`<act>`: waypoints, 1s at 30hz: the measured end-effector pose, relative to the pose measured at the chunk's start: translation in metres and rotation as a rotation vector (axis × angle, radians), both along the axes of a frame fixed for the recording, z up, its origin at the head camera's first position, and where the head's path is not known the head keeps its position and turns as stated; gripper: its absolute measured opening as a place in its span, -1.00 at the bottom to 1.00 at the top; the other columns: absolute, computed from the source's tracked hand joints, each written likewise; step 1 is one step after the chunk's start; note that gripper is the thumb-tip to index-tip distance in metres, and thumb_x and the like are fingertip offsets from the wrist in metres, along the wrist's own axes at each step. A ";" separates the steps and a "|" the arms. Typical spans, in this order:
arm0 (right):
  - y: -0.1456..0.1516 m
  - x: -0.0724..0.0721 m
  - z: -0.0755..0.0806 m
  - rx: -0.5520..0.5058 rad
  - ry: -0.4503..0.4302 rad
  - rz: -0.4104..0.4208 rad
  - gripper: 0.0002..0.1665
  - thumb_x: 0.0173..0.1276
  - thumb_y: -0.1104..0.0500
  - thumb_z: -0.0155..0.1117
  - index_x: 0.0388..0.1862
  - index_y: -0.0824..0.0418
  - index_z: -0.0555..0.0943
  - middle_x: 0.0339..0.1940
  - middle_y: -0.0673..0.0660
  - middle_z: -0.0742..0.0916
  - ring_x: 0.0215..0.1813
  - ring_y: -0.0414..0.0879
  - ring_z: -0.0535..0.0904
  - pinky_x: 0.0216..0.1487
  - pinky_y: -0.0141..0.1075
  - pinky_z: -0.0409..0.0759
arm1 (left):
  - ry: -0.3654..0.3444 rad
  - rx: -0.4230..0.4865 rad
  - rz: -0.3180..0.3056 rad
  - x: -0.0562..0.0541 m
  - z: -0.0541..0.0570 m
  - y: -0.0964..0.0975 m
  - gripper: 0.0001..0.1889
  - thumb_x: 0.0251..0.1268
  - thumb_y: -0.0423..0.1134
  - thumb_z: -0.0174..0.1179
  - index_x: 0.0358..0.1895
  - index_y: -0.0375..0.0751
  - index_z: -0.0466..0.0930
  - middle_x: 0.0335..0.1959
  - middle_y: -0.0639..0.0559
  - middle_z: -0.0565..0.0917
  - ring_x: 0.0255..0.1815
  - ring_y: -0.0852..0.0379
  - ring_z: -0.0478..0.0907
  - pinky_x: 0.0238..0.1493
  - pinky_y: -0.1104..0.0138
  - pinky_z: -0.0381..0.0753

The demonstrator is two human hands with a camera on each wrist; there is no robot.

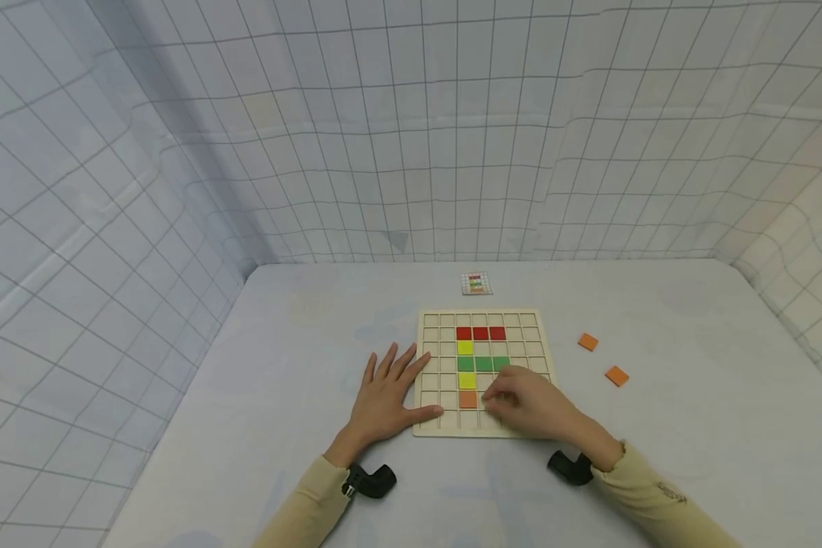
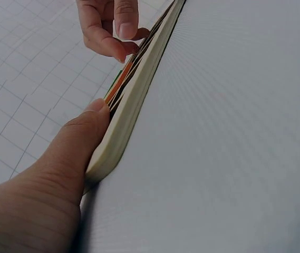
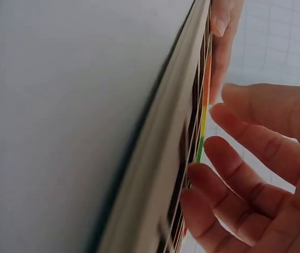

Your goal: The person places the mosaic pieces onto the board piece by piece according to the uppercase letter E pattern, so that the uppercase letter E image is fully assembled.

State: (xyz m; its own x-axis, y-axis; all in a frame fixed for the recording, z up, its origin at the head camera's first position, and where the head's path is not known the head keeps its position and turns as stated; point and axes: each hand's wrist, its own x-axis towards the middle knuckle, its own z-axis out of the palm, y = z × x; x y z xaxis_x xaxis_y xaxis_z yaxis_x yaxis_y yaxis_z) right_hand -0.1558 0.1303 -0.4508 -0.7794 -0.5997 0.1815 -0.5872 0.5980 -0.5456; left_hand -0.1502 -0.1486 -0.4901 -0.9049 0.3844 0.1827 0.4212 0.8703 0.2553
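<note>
A pale wooden grid board (image 1: 428,425) lies flat with coloured square tiles in its cells. Three red tiles (image 1: 480,333) form the top row and three green tiles (image 1: 483,364) a middle row. One yellow tile (image 1: 465,348) sits between those rows, another below the green. Under that lies an orange tile (image 1: 468,399). My left hand (image 1: 386,396) rests spread at the board's left edge, thumb and fingertips on it. Close over the lower right cells, beside the orange tile, is my right hand (image 1: 530,403), its fingers bent; no tile shows between thumb and forefinger (image 3: 255,134).
Two loose orange tiles (image 1: 587,342) lie on the white table (image 1: 301,327) right of the board. Behind the board is a small card (image 1: 476,283) printed with a coloured grid pattern. Grid-patterned white curtains (image 1: 411,152) surround the table. Black wrist cameras (image 1: 375,482) sit below both hands.
</note>
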 end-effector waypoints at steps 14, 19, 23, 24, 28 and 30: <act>0.086 0.000 0.005 0.148 0.097 -0.405 -0.85 0.20 0.15 0.38 -0.26 0.17 0.72 -0.23 0.07 0.66 -0.21 0.01 0.55 -0.40 -0.17 0.53 | -0.003 -0.009 0.001 0.000 0.000 0.000 -0.06 0.07 0.49 0.03 0.50 0.13 0.08 0.50 0.04 0.07 0.50 -0.09 -0.20 0.39 -0.09 -0.30; 0.117 0.000 0.007 0.205 0.097 -0.520 -0.65 0.19 0.13 0.37 -0.16 0.38 0.66 -0.18 0.34 0.61 -0.23 0.16 0.53 -0.51 -0.09 0.54 | -0.010 -0.010 0.006 0.000 0.000 0.001 -0.05 0.06 0.49 0.03 0.50 0.13 0.08 0.50 0.05 0.07 0.51 -0.08 -0.21 0.39 -0.08 -0.31; 0.137 0.001 0.006 0.238 0.021 -0.567 -0.47 0.21 0.07 0.35 -0.06 0.52 0.56 -0.11 0.50 0.52 -0.15 0.32 0.47 -0.42 0.06 0.54 | -0.007 -0.004 0.005 0.001 0.000 0.001 -0.05 0.06 0.48 0.04 0.50 0.13 0.08 0.50 0.04 0.08 0.50 -0.09 -0.20 0.39 -0.09 -0.30; 0.141 0.001 0.005 0.239 0.010 -0.571 -0.45 0.21 0.06 0.35 -0.06 0.54 0.55 -0.12 0.52 0.51 -0.14 0.34 0.46 -0.39 0.08 0.53 | -0.004 -0.002 0.003 0.001 0.001 0.001 -0.05 0.06 0.48 0.04 0.50 0.12 0.08 0.49 0.04 0.08 0.50 -0.09 -0.19 0.39 -0.09 -0.30; 0.149 0.002 0.004 0.229 -0.017 -0.563 -0.45 0.22 0.06 0.35 -0.14 0.58 0.54 -0.19 0.50 0.53 -0.18 0.34 0.47 -0.31 0.11 0.49 | -0.003 -0.005 0.003 0.001 0.001 0.001 -0.05 0.06 0.48 0.04 0.50 0.12 0.08 0.50 0.04 0.08 0.50 -0.09 -0.19 0.39 -0.10 -0.29; 0.149 0.002 0.004 0.207 -0.009 -0.545 -0.54 0.20 0.11 0.36 -0.21 0.55 0.56 -0.25 0.43 0.55 -0.22 0.28 0.49 -0.32 0.08 0.49 | -0.003 -0.007 0.004 0.001 0.001 0.001 -0.05 0.06 0.48 0.04 0.50 0.12 0.08 0.50 0.03 0.08 0.50 -0.09 -0.19 0.38 -0.10 -0.30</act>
State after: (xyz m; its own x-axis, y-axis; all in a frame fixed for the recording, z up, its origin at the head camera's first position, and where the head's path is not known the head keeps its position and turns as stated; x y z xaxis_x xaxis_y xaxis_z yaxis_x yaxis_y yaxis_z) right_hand -0.1542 0.2797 -0.4472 -0.9864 -0.1339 0.0953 -0.1607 0.9072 -0.3887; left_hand -0.1497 -0.1474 -0.4893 -0.9069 0.3821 0.1775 0.4171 0.8737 0.2502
